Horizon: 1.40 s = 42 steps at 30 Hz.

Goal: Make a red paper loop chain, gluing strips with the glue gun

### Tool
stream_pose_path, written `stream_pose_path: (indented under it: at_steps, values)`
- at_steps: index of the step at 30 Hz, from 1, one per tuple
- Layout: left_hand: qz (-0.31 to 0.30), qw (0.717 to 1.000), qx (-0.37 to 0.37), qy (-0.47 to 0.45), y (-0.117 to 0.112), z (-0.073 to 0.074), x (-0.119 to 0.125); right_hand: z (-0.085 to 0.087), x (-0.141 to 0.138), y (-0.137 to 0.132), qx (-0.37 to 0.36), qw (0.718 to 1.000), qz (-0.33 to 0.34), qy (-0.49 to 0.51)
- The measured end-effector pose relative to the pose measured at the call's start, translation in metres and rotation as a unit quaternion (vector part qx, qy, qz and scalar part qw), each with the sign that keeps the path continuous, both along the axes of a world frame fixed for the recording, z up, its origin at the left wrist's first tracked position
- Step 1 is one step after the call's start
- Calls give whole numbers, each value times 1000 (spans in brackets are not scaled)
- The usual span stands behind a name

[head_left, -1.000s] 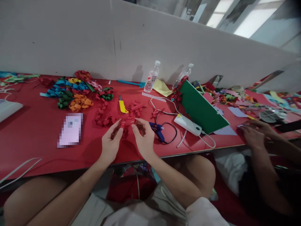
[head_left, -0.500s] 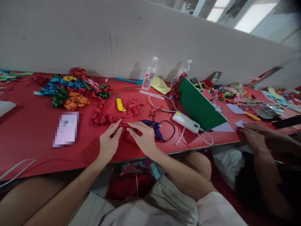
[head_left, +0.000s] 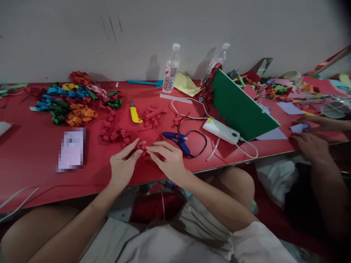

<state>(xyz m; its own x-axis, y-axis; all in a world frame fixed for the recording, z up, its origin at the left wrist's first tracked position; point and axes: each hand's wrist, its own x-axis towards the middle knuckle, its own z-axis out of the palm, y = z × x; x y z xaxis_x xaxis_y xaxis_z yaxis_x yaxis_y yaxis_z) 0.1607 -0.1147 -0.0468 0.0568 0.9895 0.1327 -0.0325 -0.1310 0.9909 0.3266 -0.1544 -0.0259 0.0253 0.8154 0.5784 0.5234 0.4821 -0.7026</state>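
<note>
My left hand (head_left: 124, 165) and my right hand (head_left: 167, 160) meet over the red table (head_left: 38, 160), both pinching the end of a red paper chain (head_left: 115, 134) at its near end. The chain runs from my fingers back and left across the table. A pile of loose red paper strips (head_left: 151, 117) lies just behind my hands. A blue glue gun (head_left: 177, 139) with a black cord lies right beside my right hand. A yellow utility knife (head_left: 134, 114) lies behind the chain.
Coloured paper chains (head_left: 71, 98) are heaped at the back left. A pink card (head_left: 70, 149) lies at left. Two water bottles (head_left: 170, 69), a green board (head_left: 241, 109) and a white power bank (head_left: 221, 130) stand at right. Another person's hands (head_left: 309, 140) work at far right.
My hands have come together and closed on the chain's end, nearer the table edge. The view has tilted down and shifted. The other person's hands moved right.
</note>
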Motion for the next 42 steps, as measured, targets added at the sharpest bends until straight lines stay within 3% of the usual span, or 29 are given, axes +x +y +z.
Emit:
stream_pose_path:
  at_steps: [7, 11, 12, 14, 17, 20, 22, 25, 29, 34, 42]
  values:
    - [20, 999, -25, 6, 1, -1, -1, 10, 6, -10, 41, 997, 4, -58]
    - [53, 997, -36, -37, 10, 7, -5, 34, 46, -21, 141, 982, -103, -66]
    - [63, 996, -35, -54, 13, 9, -6, 39, 60, -21, 124, 980, -145, -59]
    - [80, 993, -37, -83, 18, 14, -10, 44, 86, -17, 9, 978, -183, -95]
    - [77, 992, -36, -98, 22, 16, -13, 34, 106, -6, -139, 958, -143, -207]
    - [62, 996, -14, -67, 20, 14, -14, 12, 100, 2, -179, 935, -103, -290]
    - [55, 998, 9, -30, 16, 11, -15, 3, 90, 3, -162, 935, -112, -294]
    - [51, 996, 65, 46, 11, 10, -17, 8, 82, -7, -109, 963, -112, -218]
    - [33, 978, 155, 134, 6, 17, -19, 28, 83, -27, -41, 990, -4, -133]
    - [7, 960, 233, 157, 5, 23, -16, 34, 78, -31, 21, 984, 71, -161]
    - [-31, 955, 256, 148, 6, 18, -13, 25, 74, -26, 34, 972, 77, -218]
